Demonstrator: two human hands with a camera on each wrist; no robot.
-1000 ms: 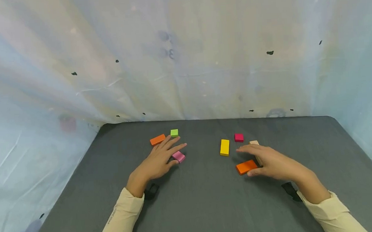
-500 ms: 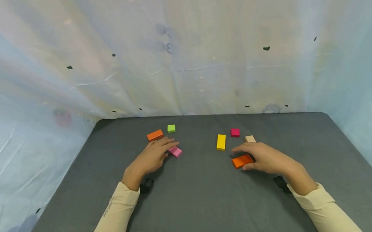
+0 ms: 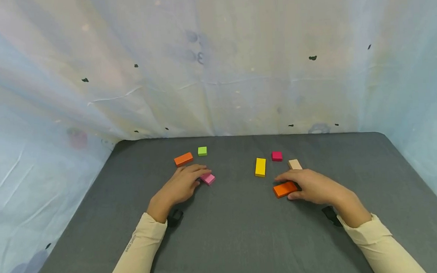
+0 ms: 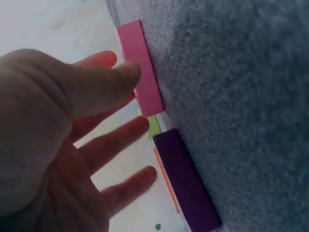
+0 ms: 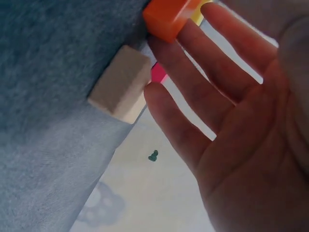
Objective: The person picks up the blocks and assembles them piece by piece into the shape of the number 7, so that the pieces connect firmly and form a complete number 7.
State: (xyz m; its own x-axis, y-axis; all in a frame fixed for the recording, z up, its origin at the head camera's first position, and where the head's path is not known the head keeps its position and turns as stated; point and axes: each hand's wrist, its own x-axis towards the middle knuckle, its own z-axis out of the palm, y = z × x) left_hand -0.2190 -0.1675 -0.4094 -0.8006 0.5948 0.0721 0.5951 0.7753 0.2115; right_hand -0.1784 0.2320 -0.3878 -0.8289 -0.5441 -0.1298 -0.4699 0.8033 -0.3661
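In the head view my left hand (image 3: 180, 185) is over a pink block (image 3: 208, 178), the index finger passing across its far edge. The left wrist view puts the thumb in front of this pink block (image 4: 145, 82), other fingers spread; contact is unclear. A dark purple block (image 4: 186, 179), hidden in the head view, lies below those fingers. My right hand (image 3: 311, 186) straddles an orange block (image 3: 285, 189), thumb at its near side, index finger beyond it. In the right wrist view several extended fingers reach towards the orange block (image 5: 166, 17); a beige block (image 5: 123, 82) lies beside them.
On the dark grey table (image 3: 231, 234) lie another orange block (image 3: 184, 159) and a green block (image 3: 202, 151) at left. A yellow block (image 3: 260, 167) and a red block (image 3: 277, 156) lie further right. A pale patterned curtain (image 3: 252, 68) borders the table.
My left hand has drawn slightly back and its fingers have come lower and closer together over the pink block. My right hand has closed in around the orange block. The view has shifted slightly.
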